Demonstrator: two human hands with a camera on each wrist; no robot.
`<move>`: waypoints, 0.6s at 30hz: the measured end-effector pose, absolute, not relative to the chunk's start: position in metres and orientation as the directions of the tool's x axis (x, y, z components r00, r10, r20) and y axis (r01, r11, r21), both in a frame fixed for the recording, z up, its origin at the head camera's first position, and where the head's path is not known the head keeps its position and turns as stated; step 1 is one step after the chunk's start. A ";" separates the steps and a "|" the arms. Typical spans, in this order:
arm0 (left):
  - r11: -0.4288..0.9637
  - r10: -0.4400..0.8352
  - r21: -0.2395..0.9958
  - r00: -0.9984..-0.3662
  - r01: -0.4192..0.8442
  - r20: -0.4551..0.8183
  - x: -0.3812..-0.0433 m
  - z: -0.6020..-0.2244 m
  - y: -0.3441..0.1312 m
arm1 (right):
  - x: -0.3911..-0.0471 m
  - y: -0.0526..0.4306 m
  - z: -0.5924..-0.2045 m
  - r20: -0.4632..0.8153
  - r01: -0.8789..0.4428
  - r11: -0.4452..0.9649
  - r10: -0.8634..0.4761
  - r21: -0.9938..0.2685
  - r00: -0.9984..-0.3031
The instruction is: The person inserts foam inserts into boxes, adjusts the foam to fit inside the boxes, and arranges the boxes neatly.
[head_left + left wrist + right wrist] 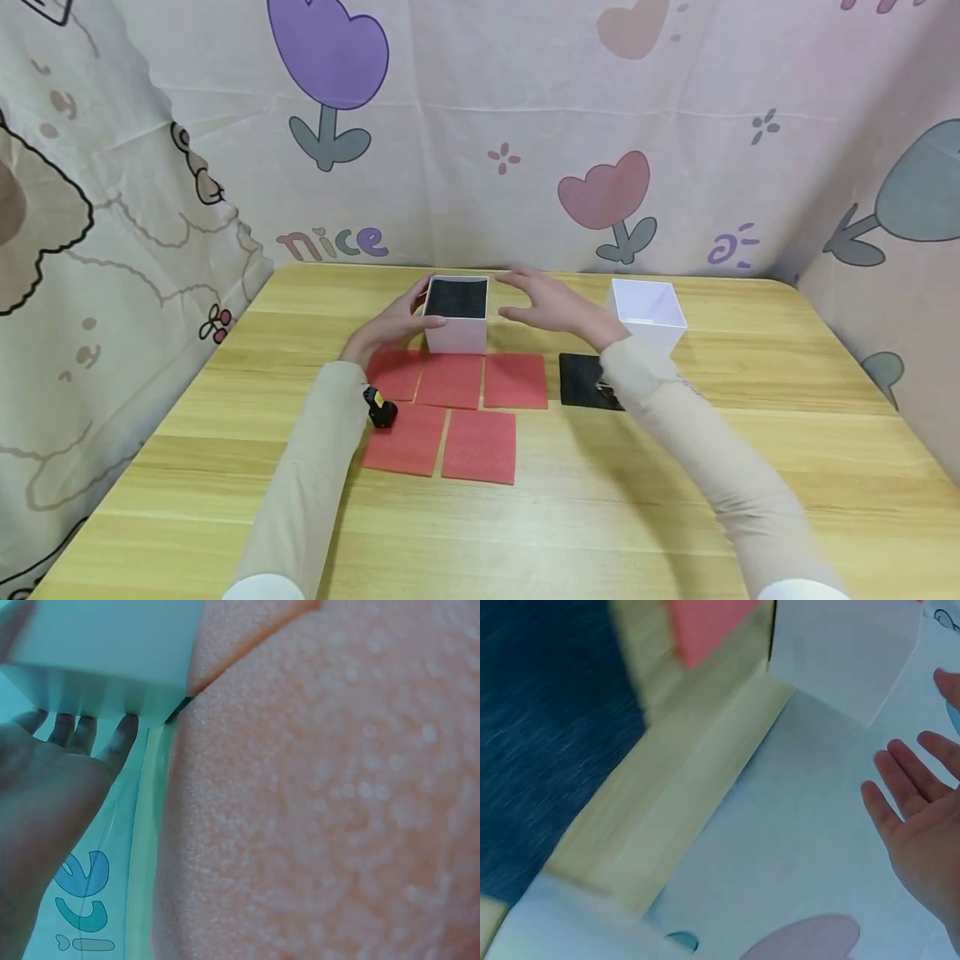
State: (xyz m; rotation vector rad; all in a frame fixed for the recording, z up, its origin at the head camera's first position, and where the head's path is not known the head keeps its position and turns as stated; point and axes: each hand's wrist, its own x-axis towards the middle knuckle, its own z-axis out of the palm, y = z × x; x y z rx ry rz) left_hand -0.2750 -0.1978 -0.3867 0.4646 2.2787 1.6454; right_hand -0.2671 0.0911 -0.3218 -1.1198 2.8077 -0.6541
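At the back of the table my left hand (pixel 397 321) grips a white square box (pixel 456 335), its thumb across the front and its fingers along the left side. A black square piece (pixel 456 298) fills the box's opening. In the left wrist view the fingertips of the left hand (pixel 56 769) touch the box wall (pixel 105 645). My right hand (pixel 555 304) hovers just right of that box, fingers spread and apart from it. The right wrist view shows the right hand (pixel 922 795) holding nothing.
Several red square pieces (pixel 478 446) lie in two rows before the box. Right of them is a black square (pixel 581 381), partly under the right forearm. A second white box (pixel 648 304), open at the top, stands behind that forearm. A printed curtain (pixel 465 192) hangs behind the table.
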 end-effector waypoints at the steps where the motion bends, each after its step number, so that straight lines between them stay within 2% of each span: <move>1: 0.300 0.421 0.950 -0.906 0.087 -0.050 -0.275 -0.386 -0.198 | -0.264 0.098 -0.323 0.115 -0.646 0.644 -0.666 -0.410 -0.737; 9: 0.309 0.405 0.948 -0.912 0.077 -0.058 -0.273 -0.384 -0.199 | -0.237 0.147 -0.344 0.112 -0.648 0.625 -0.677 -0.435 -0.728; 18: 0.291 0.424 0.949 -0.905 0.121 -0.014 -0.276 -0.385 -0.197 | -0.214 0.188 -0.364 0.032 -0.628 0.638 -0.690 -0.445 -0.723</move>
